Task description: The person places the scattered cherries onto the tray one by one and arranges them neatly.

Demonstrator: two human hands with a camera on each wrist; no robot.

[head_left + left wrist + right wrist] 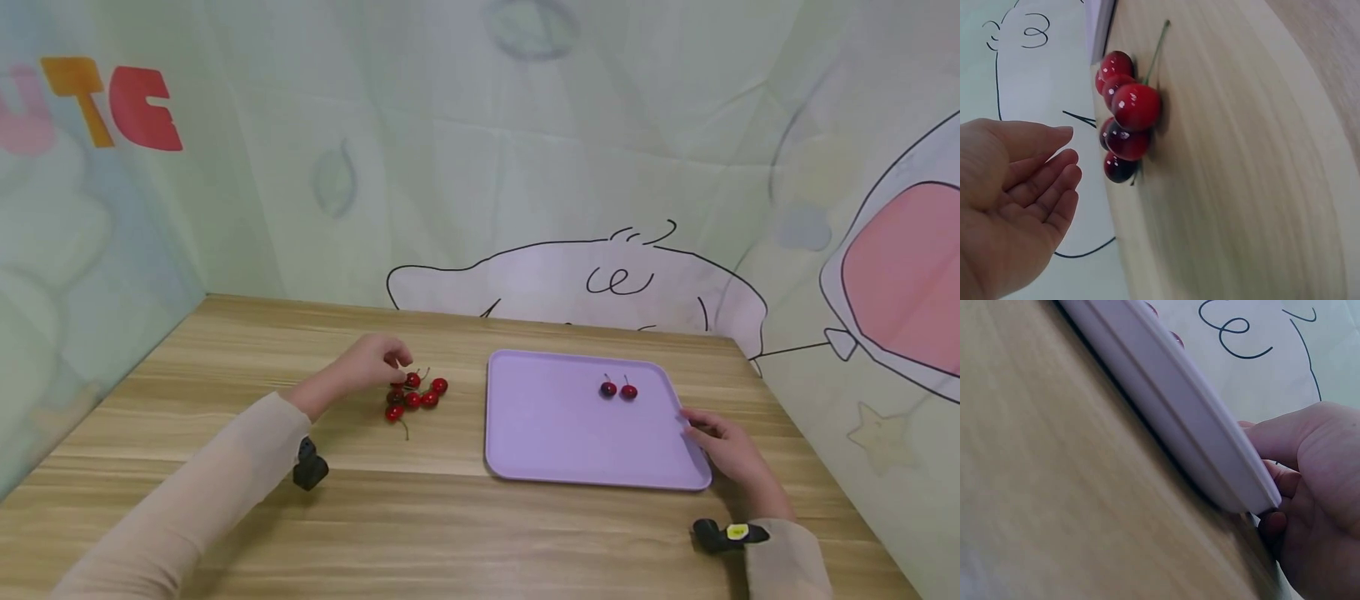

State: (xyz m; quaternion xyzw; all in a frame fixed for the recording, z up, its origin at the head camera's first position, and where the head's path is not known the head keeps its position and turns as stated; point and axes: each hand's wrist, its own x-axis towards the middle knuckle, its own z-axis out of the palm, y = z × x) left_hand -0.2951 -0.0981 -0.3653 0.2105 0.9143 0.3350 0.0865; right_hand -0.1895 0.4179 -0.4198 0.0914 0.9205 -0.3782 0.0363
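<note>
Several red cherries (412, 400), some with green stems, lie in a cluster on the wooden table. Over the far left side of the cluster is my left hand (375, 362), its fingers loosely bent. In the left wrist view a gap shows between that hand (1029, 187) and the cherries (1135, 107), and nothing is between thumb and fingers. A lilac tray (570, 454) lies to the right, with two stemmed cherries (628, 392) in its far right part. My right hand (731, 450) holds the tray's right rim, its fingers (1279, 478) bent at the edge.
The wooden table (405, 533) ends at the back against a printed cloth backdrop (450, 167), which also runs along the left and right sides. Black wrist devices (309, 467) sit at both beige sleeves (202, 500).
</note>
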